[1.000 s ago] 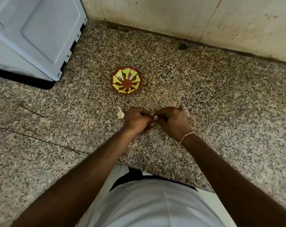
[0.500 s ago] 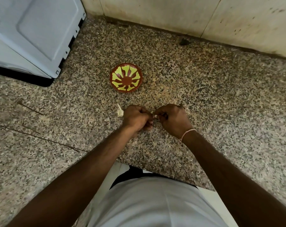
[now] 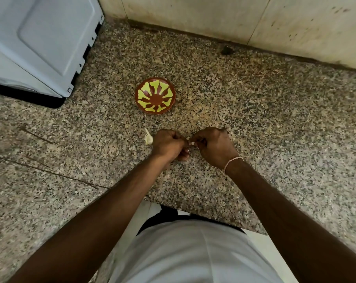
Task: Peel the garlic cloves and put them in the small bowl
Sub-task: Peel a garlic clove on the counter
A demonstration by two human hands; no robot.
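I'm seeing the left hand point(image 3: 167, 144) and right hand point(image 3: 213, 147) both pinching one garlic clove point(image 3: 192, 143) between their fingertips; a second clove point(image 3: 148, 138) is lying on the worktop point(image 3: 254, 119) just left of that grip.

2 garlic cloves point(image 3: 148, 138) point(image 3: 192, 143), 1 small bowl point(image 3: 155, 95), 2 hands point(image 3: 168, 144) point(image 3: 214, 147).

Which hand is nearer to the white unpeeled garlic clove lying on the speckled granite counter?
Left. The left hand is right beside the white unpeeled garlic clove, just to its right; the right hand lies farther right, beyond the left hand.
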